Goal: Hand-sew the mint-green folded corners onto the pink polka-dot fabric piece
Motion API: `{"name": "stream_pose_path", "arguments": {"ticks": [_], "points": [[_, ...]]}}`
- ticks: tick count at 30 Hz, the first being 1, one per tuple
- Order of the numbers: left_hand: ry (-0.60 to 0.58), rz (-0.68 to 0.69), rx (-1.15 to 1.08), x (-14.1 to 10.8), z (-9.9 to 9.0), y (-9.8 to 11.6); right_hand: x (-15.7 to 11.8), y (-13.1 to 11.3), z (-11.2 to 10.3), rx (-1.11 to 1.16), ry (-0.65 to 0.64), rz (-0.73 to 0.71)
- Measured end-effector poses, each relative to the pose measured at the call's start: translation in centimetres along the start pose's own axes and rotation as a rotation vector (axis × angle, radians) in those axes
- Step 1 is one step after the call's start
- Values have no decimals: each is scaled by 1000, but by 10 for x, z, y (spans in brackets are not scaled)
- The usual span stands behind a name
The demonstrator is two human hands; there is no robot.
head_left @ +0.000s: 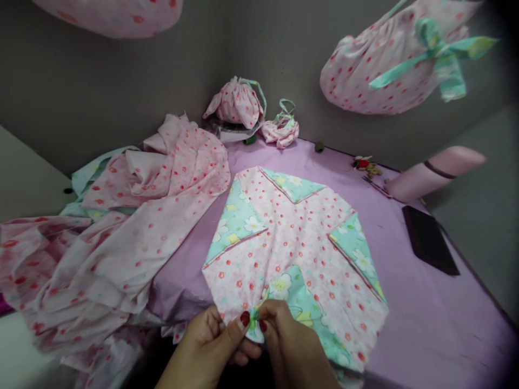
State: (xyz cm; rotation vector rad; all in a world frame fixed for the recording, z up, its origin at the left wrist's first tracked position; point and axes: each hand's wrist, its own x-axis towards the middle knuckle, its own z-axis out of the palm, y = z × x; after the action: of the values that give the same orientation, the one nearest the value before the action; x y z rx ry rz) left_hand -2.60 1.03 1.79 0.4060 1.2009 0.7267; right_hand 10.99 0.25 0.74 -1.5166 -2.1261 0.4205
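1. The pink fabric piece (300, 232) is lying on the table (430, 324), near centre.
2. Left hand (214, 339) and right hand (290, 332) are pinching its near edge; uneven pulling could be skewing the green patch (298, 283).
3. Loose fabric (133, 243) is lying just left; snagging could be causing drag.

This looks like a sewing corner: floral fabric (121, 237) heaped left of the left hand (219, 340), a drawstring pouch (237, 105) beyond it, a brown thread spool (319, 147) beyond the right hand (288, 336).
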Motion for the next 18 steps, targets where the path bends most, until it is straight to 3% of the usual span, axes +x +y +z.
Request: {"name": "stream_pose_path", "arguments": {"ticks": [11, 13, 18], "points": [[-80, 144, 110, 1, -3, -4, 9, -4, -1, -229, -45, -249], [-98, 132, 96, 2, -3, -4, 9, -6, -1, -227, -11, -185], [-159, 89, -18, 3, -2, -3, 4, -14, -1, 156, -2, 106]]}}
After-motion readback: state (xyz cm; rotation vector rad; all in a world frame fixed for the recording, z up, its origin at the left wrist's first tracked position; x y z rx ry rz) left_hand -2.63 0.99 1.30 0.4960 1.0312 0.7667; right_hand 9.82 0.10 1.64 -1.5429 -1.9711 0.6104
